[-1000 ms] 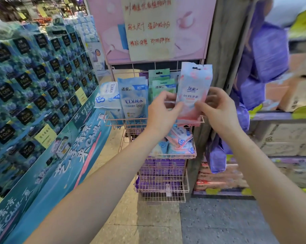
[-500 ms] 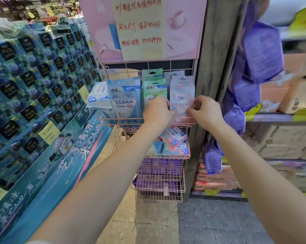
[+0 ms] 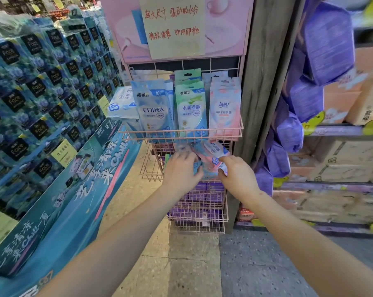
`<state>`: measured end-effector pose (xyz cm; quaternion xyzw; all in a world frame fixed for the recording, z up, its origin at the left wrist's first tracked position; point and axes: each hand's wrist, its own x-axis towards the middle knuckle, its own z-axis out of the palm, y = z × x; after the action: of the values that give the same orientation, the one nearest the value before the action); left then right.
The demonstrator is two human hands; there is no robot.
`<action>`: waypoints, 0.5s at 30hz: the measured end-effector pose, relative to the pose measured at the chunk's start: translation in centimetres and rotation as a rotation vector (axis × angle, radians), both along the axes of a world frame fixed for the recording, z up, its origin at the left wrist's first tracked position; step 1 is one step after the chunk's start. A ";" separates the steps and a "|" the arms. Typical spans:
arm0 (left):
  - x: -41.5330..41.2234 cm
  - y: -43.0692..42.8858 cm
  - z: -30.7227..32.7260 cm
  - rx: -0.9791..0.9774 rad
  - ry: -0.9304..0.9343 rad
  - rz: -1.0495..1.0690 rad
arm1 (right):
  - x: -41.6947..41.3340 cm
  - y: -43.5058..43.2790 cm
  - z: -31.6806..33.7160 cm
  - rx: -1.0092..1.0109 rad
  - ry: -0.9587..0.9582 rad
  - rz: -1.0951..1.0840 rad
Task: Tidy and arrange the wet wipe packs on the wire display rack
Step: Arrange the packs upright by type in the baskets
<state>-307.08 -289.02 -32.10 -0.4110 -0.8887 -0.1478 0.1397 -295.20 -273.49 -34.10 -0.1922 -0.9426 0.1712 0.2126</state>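
Note:
A pink wire rack (image 3: 181, 132) has stacked baskets. In its top basket stand a blue wipe pack (image 3: 153, 110), a green pack (image 3: 191, 110) and a pink pack (image 3: 224, 108), all upright. The second basket holds loose pink and blue packs (image 3: 211, 154) lying tilted. My left hand (image 3: 181, 171) reaches into that basket with its fingers curled over a pack. My right hand (image 3: 237, 174) pinches the edge of a pink and blue pack there. Purple packs (image 3: 199, 195) fill the lower baskets.
A tall stack of blue tissue boxes (image 3: 42, 82) with a teal banner stands to the left. A wooden post (image 3: 260, 82) flanks the rack on the right, with purple bags (image 3: 322, 61) hanging and shelves of boxes beyond. A pink sign with a handwritten note (image 3: 175, 26) tops the rack.
The pink pack that both hands held up has been set upright in the top basket. Both hands have dropped to the second basket and now grip loose packs there.

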 end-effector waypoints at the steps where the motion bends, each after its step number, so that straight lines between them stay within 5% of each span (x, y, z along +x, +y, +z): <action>1: -0.6 -0.4 -0.8 -0.081 -0.039 0.037 | -0.2 -0.1 -0.3 0.002 -0.027 0.017; 10: -5.0 -1.8 -2.9 -0.382 -0.275 0.265 | -3.4 -3.1 -2.0 0.046 -0.095 0.166; 15: -7.6 -1.7 -4.3 -0.378 -0.482 0.316 | -5.4 -4.4 -3.1 0.003 -0.178 0.185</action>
<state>-314.69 -290.69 -36.40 -0.2399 -0.9605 -0.0498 -0.1319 -300.58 -277.87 -37.24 -0.1183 -0.9718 0.1709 0.1117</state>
